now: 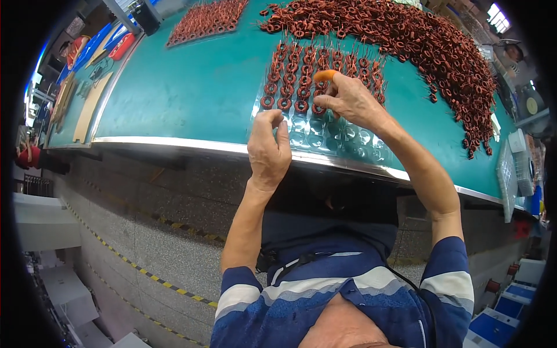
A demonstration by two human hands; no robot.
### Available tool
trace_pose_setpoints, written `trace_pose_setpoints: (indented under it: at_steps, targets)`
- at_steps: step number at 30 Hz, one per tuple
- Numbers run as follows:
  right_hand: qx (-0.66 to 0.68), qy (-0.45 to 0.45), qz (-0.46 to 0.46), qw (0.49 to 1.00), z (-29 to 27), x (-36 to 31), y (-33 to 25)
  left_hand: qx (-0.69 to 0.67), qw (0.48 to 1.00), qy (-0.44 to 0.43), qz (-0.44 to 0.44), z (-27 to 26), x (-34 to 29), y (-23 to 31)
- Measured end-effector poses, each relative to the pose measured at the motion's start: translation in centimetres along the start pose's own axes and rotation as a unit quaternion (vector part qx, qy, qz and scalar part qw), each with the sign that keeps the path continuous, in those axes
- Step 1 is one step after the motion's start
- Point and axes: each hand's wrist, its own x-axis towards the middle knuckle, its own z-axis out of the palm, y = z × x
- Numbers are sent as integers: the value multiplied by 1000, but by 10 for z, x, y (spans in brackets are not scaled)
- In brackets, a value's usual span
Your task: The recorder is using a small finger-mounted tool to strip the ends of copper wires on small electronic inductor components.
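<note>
Wire-wound ring coils [301,106], reddish with upright wire ends, sit in rows in a clear plastic blister tray [297,139]; the near pockets hold none. My right hand [355,103] reaches over the tray's filled rows, its index finger in an orange finger cot. Thumb and index finger stand apart, with coils just beneath them; nothing plainly shows in this hand. At the tray's near left corner, my left hand [268,146] is closed, thumb tip against bent fingers. Whether something small is pinched there is hidden.
A big heap of loose coils [406,43] curves across the back and right of the green table [180,93]. Another filled tray [207,22] lies at the far left. Clear trays [507,180] stand by the right edge. A metal strip [174,142] edges the table's front.
</note>
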Motion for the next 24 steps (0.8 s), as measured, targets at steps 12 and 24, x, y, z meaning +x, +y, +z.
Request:
trace_pose_setpoints:
  at_steps: [12, 24]
  targets:
    - [-477, 208, 65, 851, -140, -91, 189, -11, 998, -36, 55, -7, -1, -4]
    - [-247, 317, -66, 913, -144, -99, 195, -114, 992, -52, -12, -6, -16, 34]
